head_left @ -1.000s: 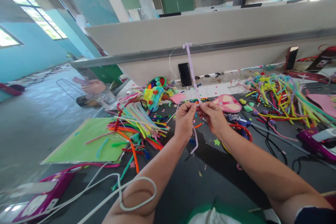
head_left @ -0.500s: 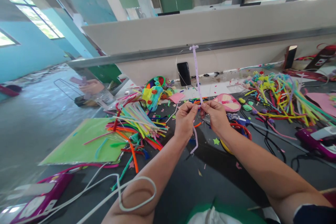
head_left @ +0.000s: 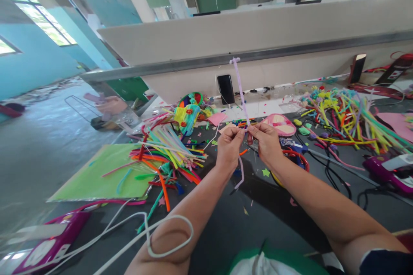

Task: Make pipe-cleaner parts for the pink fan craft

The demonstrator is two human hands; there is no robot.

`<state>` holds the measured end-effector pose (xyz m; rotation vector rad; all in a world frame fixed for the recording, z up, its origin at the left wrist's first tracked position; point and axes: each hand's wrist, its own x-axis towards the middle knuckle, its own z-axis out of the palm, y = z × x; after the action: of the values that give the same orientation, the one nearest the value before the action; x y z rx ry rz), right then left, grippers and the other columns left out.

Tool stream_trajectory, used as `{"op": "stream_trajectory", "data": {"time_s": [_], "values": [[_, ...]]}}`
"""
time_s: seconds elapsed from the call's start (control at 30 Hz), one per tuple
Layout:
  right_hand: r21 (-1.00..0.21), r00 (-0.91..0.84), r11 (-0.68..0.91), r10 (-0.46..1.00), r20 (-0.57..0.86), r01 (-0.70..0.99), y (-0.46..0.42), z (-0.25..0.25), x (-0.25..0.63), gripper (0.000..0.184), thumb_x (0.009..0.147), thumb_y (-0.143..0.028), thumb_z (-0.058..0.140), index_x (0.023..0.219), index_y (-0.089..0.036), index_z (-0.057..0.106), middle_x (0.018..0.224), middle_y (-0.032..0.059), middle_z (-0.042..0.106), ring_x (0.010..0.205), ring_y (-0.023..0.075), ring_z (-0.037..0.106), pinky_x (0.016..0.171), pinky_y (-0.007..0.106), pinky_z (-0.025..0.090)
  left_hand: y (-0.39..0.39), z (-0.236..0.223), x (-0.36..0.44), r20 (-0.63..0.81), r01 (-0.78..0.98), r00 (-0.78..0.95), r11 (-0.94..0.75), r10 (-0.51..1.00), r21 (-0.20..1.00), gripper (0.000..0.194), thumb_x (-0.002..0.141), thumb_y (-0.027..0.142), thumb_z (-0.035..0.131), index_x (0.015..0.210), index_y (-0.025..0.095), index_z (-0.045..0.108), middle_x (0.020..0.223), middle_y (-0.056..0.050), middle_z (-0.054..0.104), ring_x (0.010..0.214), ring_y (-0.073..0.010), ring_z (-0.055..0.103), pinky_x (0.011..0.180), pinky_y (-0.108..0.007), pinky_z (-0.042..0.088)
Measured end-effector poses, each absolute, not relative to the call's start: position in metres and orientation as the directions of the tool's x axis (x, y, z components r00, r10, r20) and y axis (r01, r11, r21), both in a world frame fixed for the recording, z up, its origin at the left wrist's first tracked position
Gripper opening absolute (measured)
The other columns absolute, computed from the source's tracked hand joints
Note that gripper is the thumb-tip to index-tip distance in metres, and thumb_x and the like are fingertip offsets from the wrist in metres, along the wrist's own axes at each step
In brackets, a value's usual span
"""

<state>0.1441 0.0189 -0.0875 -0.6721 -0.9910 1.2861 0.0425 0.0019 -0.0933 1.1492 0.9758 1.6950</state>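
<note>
Over the middle of the dark table, my left hand (head_left: 228, 148) and my right hand (head_left: 267, 142) pinch a lilac pipe cleaner (head_left: 241, 90) between thumbs and fingertips, side by side. Its long stem rises up and leans slightly left, with a small knotted or bent tip at the top. A loose lilac end hangs below my left hand and bends near the tabletop. The exact spot where the fingers meet is partly hidden. Just beyond my right hand lies a pink-edged oval piece (head_left: 280, 125).
Bundled pipe cleaners (head_left: 174, 146) and a green sheet (head_left: 106, 176) lie left; another colourful pile (head_left: 342, 116) is right. A phone (head_left: 226, 89) leans against the partition. Purple glue guns (head_left: 51, 240) rest at both sides, and a white cable (head_left: 167, 219) crosses my left forearm.
The lilac stem's top has tilted slightly left and down. Both hands keep their pinch in nearly the same place.
</note>
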Motion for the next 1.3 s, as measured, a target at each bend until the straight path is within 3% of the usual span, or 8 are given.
{"op": "stream_trajectory", "data": {"time_s": [0.13,0.27,0.43,0.6,0.83,1.03,1.3], "values": [[-0.881,-0.174,0.090,0.966,0.190,-0.465,0.025,-0.087,0.147,0.019,0.067,-0.033,0.073,0.065,-0.017,0.064,0.054,-0.0007,0.062,0.048,0.0116,0.053,0.053,0.027,0.044,0.008,-0.092,0.034,0.259,-0.252,-0.184,-0.300,0.948,0.920,0.021,0.074,0.036,0.067,0.074,0.016,0.060,0.058,0.002,0.056,0.043,-0.0046,0.039,0.041,-0.018,0.027],[-0.857,-0.355,-0.015,0.914,0.197,-0.516,0.031,-0.086,0.151,0.021,0.071,-0.034,0.071,0.080,-0.016,0.068,0.068,0.0036,0.069,0.060,0.0155,0.063,0.067,0.032,0.050,0.017,-0.087,0.019,0.253,-0.304,-0.186,-0.301,0.949,0.904,0.022,0.072,0.034,0.070,0.072,0.015,0.059,0.051,0.005,0.047,0.040,-0.0026,0.033,0.040,-0.017,0.023],[-0.838,-0.312,-0.046,0.938,0.151,-0.543,0.034,-0.089,0.152,0.022,0.070,-0.034,0.073,0.081,-0.016,0.067,0.069,0.0046,0.070,0.063,0.0168,0.066,0.073,0.035,0.051,0.025,-0.089,0.009,0.276,-0.278,-0.155,-0.309,0.949,0.909,0.023,0.070,0.034,0.071,0.071,0.014,0.060,0.050,0.006,0.043,0.040,-0.0018,0.028,0.039,-0.017,0.017],[-0.869,-0.283,0.001,0.945,0.162,-0.495,0.035,-0.092,0.149,0.021,0.063,-0.029,0.077,0.076,-0.016,0.067,0.068,0.0029,0.070,0.060,0.0140,0.064,0.067,0.030,0.050,0.028,-0.098,0.009,0.289,-0.240,-0.096,-0.304,0.953,0.922,0.024,0.069,0.036,0.072,0.074,0.014,0.063,0.048,0.006,0.042,0.040,-0.0028,0.029,0.040,-0.017,0.021],[-0.904,-0.196,0.049,0.970,0.144,-0.425,0.037,-0.093,0.148,0.024,0.057,-0.028,0.080,0.071,-0.016,0.066,0.062,0.0001,0.067,0.057,0.0136,0.061,0.063,0.030,0.048,0.026,-0.097,0.009,0.154,-0.376,0.010,-0.140,0.988,0.916,0.033,0.072,0.047,0.067,0.080,0.014,0.063,0.060,0.001,0.054,0.046,-0.0050,0.040,0.042,-0.017,0.029],[-0.918,-0.232,0.072,0.957,0.174,-0.390,0.038,-0.093,0.150,0.025,0.056,-0.030,0.080,0.072,-0.016,0.066,0.063,-0.0002,0.068,0.056,0.0130,0.061,0.064,0.030,0.049,0.028,-0.100,0.011,0.219,-0.308,-0.035,-0.219,0.975,0.926,0.026,0.066,0.035,0.074,0.073,0.013,0.062,0.055,0.002,0.053,0.042,-0.0029,0.036,0.040,-0.016,0.026],[-0.913,-0.213,0.075,0.962,0.173,-0.400,0.043,-0.101,0.149,0.024,0.058,-0.030,0.078,0.073,-0.016,0.066,0.062,0.0006,0.069,0.056,0.0138,0.063,0.062,0.030,0.050,0.030,-0.104,0.012,0.224,-0.315,-0.106,-0.246,0.969,0.916,0.025,0.065,0.035,0.074,0.072,0.014,0.061,0.052,0.005,0.049,0.041,-0.0029,0.037,0.040,-0.017,0.028]]}}
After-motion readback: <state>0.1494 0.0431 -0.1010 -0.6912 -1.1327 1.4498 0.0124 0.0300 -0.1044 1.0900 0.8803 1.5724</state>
